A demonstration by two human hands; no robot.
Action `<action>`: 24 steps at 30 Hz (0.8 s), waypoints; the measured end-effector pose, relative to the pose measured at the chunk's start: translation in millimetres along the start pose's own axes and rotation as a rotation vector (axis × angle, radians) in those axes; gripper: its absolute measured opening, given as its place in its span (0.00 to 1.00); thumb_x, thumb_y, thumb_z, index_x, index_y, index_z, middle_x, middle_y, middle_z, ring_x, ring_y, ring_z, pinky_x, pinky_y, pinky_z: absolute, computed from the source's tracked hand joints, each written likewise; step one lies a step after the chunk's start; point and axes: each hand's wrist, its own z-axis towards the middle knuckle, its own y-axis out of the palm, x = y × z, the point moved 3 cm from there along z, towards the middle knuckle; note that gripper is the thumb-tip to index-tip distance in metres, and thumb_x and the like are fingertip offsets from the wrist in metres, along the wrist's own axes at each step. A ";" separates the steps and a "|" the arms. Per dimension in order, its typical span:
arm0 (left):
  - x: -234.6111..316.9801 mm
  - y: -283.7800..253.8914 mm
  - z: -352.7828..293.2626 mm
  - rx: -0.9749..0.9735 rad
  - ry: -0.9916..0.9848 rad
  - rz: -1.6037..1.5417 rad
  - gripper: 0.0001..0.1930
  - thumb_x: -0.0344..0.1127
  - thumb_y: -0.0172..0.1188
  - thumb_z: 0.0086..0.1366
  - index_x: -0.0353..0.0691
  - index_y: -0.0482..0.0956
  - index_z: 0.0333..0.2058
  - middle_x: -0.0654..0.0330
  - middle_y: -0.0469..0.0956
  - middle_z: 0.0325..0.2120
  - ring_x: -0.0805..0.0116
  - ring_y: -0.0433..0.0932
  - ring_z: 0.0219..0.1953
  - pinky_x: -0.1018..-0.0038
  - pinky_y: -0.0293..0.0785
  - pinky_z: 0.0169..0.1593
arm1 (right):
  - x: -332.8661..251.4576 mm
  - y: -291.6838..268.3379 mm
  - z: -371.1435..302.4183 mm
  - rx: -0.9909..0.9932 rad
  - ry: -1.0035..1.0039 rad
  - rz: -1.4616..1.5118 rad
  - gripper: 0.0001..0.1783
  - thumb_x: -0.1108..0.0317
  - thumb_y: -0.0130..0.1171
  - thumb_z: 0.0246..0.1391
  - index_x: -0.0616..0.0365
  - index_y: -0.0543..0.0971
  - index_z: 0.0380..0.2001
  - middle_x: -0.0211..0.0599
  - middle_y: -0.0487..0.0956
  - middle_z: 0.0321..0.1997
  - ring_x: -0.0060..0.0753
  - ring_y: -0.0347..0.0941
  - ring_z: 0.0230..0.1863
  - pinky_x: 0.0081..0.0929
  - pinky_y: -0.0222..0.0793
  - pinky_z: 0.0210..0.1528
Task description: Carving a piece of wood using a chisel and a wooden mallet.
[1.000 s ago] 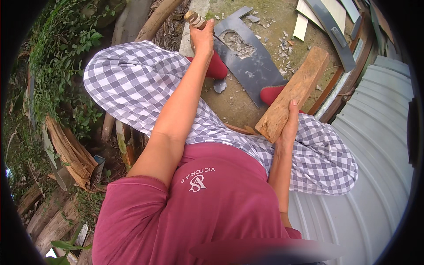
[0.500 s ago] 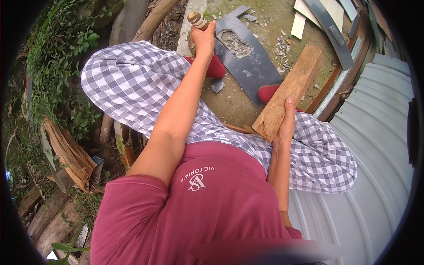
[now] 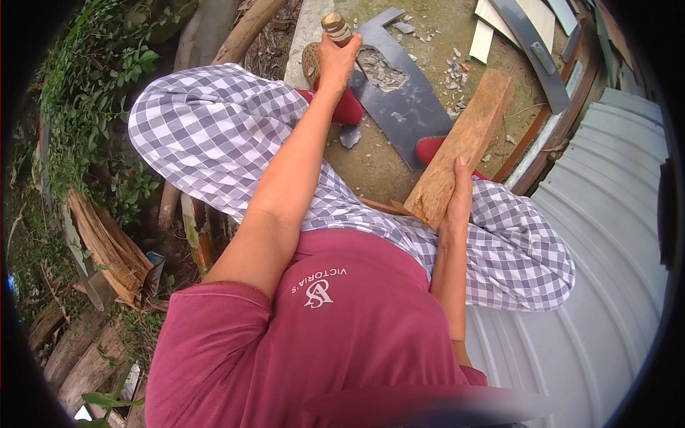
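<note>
My left hand (image 3: pixel 338 64) is closed around a wooden handle (image 3: pixel 335 27) with pale bands; its tip shows above my fist, and I cannot make out what is joined to it. Right of centre, a thick, rough block of wood (image 3: pixel 464 146) slants up and away from me. My right hand (image 3: pixel 459 196) holds its near end from the right side, thumb on top. Between my red-covered feet (image 3: pixel 347 110) lies a dark grey flat sheet (image 3: pixel 407 114) with a ragged hole, grey rubble showing in it.
Broken grey chips (image 3: pixel 457 75) scatter over the ground. Long grey and cream strips (image 3: pixel 481 41) lie at the far right, beside ribbed metal sheeting (image 3: pixel 585 235). Leafy plants (image 3: pixel 93 114), split wood (image 3: pixel 110 250) and logs (image 3: pixel 93 364) crowd the left side.
My left hand has shifted slightly right with the handle, which now stands more upright. The wood block has moved slightly left, still in my right hand.
</note>
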 end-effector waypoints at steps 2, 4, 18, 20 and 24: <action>1.7 1.6 -0.5 -0.020 0.002 0.000 0.17 0.38 0.66 0.52 0.33 0.74 0.35 0.56 0.80 0.29 0.68 0.78 0.33 0.72 0.73 0.40 | -0.5 0.7 -0.3 0.000 -0.001 0.004 0.31 0.48 0.53 0.57 0.65 0.68 0.51 0.40 0.75 0.41 0.30 0.74 0.39 0.26 0.72 0.41; 2.2 4.1 -0.8 -0.074 -0.007 -0.089 0.16 0.37 0.65 0.52 0.33 0.74 0.34 0.56 0.80 0.29 0.69 0.78 0.33 0.73 0.73 0.39 | -2.8 4.1 -2.3 -0.015 0.018 -0.004 0.31 0.48 0.53 0.56 0.65 0.68 0.51 0.40 0.75 0.40 0.29 0.74 0.39 0.26 0.72 0.41; 6.1 8.6 -1.6 -0.080 0.059 0.023 0.16 0.38 0.66 0.51 0.33 0.74 0.33 0.55 0.80 0.28 0.67 0.79 0.32 0.71 0.74 0.39 | -13.2 12.5 -5.5 -0.071 -0.051 -0.144 0.28 0.51 0.51 0.58 0.65 0.68 0.51 0.39 0.75 0.41 0.27 0.73 0.39 0.25 0.71 0.40; 9.3 11.2 -2.0 -0.100 0.069 0.030 0.17 0.38 0.66 0.50 0.33 0.74 0.33 0.55 0.80 0.28 0.66 0.79 0.32 0.71 0.74 0.39 | -27.2 18.8 -9.7 -0.080 -0.063 -0.203 0.27 0.52 0.49 0.59 0.65 0.69 0.50 0.39 0.75 0.41 0.27 0.73 0.41 0.25 0.70 0.41; 5.6 10.6 0.3 -0.067 0.071 0.047 0.16 0.38 0.65 0.51 0.34 0.74 0.34 0.53 0.80 0.28 0.63 0.80 0.32 0.69 0.74 0.39 | -92.9 57.7 -14.3 -0.180 -0.115 -0.408 0.28 0.51 0.52 0.57 0.66 0.70 0.48 0.37 0.76 0.36 0.26 0.73 0.36 0.24 0.70 0.37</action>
